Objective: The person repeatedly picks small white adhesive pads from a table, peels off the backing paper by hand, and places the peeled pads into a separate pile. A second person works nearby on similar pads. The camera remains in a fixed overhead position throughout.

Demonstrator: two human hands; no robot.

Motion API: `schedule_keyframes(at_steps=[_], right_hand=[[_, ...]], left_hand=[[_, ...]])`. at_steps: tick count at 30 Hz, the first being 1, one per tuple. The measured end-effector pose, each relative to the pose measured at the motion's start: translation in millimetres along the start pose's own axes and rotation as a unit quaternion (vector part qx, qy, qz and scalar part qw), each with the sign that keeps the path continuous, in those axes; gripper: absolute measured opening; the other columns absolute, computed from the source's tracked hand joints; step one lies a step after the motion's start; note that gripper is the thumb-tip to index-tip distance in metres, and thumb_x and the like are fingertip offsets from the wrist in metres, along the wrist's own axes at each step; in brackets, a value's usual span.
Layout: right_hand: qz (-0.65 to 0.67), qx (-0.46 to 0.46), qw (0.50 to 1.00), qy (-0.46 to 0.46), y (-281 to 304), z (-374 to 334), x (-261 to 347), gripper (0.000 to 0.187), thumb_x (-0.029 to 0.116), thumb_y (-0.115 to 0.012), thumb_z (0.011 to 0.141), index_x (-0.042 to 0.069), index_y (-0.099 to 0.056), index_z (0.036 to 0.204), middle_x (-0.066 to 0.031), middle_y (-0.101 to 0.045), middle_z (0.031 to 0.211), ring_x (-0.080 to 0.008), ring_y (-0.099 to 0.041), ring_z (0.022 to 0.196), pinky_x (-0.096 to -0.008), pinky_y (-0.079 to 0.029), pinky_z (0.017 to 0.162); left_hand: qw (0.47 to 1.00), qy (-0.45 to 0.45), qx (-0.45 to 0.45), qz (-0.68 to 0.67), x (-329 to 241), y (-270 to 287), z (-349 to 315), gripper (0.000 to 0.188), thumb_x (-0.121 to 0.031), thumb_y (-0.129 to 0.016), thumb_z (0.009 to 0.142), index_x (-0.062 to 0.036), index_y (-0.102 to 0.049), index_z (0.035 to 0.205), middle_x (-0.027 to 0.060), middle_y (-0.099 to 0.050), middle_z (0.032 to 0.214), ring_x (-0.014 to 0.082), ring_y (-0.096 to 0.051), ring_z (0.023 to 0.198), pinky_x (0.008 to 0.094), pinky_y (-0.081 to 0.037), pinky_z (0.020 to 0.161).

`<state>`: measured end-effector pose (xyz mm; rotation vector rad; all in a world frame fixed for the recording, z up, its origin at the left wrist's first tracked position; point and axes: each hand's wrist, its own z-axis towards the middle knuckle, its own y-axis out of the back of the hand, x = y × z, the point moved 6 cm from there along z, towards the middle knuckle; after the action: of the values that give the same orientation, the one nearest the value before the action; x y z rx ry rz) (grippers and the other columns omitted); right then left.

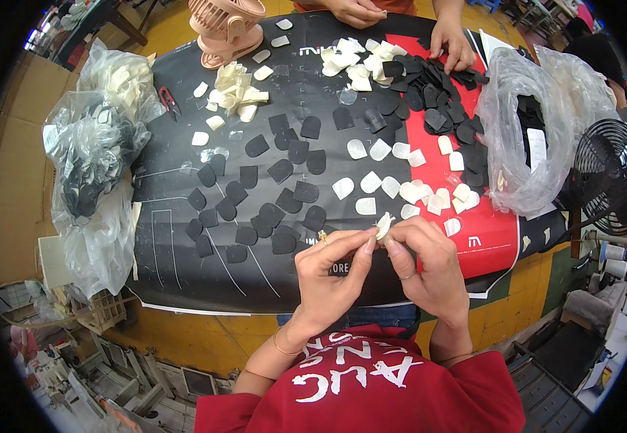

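Note:
Close to the table's near edge, my left hand (pixel 331 274) pinches a small cream tab-shaped piece (pixel 383 226) between thumb and finger. My right hand (pixel 432 263) meets it from the other side, thumb and finger closed on the same piece. The piece looks bent or layered; which I cannot tell. Just beyond my fingers lie loose cream pieces (pixel 370 182), each with one rounded end. To the left, similar black pieces (pixel 281 171) are spread over the black-and-red mat (pixel 183 256).
Across the table a co-worker's hand (pixel 452 45) rests on a black heap (pixel 432 90) beside cream pieces (pixel 360 61). Plastic bags stand left (pixel 90 155) and right (pixel 523 115). A pink fan (pixel 227 29), red snips (pixel 169 103) and a black fan (pixel 608 177) are around the edges.

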<state>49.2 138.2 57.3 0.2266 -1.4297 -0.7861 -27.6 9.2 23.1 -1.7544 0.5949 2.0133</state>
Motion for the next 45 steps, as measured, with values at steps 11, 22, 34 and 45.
schedule_keyframes(at_steps=[11, 22, 34, 45], right_hand=[[0.108, 0.008, 0.992, -0.067, -1, -1, -8, 0.012, 0.011, -0.062, 0.096, -0.001, -0.065, 0.095, -0.0115, -0.065, 0.089, -0.0294, -0.064, 0.08, -0.0372, -0.048, 0.073], [0.123, 0.011, 0.991, -0.046, 0, -1, -9, 0.016, 0.006, -0.056, 0.098, -0.007, -0.066, 0.097, -0.0125, -0.065, 0.086, -0.0181, -0.063, 0.074, -0.0293, -0.05, 0.067], [0.121, 0.01, 0.991, -0.065, -1, -3, -12, 0.014, 0.012, -0.06, 0.096, 0.0, -0.066, 0.096, -0.0113, -0.066, 0.089, -0.028, -0.063, 0.079, -0.0364, -0.045, 0.074], [-0.061, 0.034, 0.995, -0.077, 14, -5, -16, 0.014, 0.01, -0.073, 0.087, -0.001, -0.066, 0.082, -0.0063, -0.063, 0.072, -0.0147, -0.057, 0.06, -0.0275, -0.043, 0.057]], left_hand=[[0.999, -0.033, 0.004, 0.027, -4, 0, -1, 0.017, 0.007, -0.067, 0.088, 0.0056, -0.073, 0.104, 0.0142, -0.073, 0.095, 0.013, -0.069, 0.08, 0.0226, -0.054, 0.069], [0.997, -0.065, -0.007, 0.045, -7, 0, -1, 0.017, 0.007, -0.068, 0.087, 0.0042, -0.073, 0.103, 0.0129, -0.074, 0.094, 0.0116, -0.067, 0.075, 0.0234, -0.052, 0.066], [0.998, -0.059, -0.008, 0.036, -5, -1, -1, 0.015, 0.006, -0.066, 0.09, 0.0063, -0.072, 0.103, 0.0132, -0.072, 0.093, 0.011, -0.066, 0.072, 0.0223, -0.052, 0.063], [0.997, 0.009, -0.075, -0.025, 7, 19, 3, 0.014, 0.003, -0.065, 0.091, 0.0061, -0.072, 0.103, 0.0124, -0.072, 0.091, 0.0144, -0.071, 0.078, 0.0245, -0.056, 0.068]])
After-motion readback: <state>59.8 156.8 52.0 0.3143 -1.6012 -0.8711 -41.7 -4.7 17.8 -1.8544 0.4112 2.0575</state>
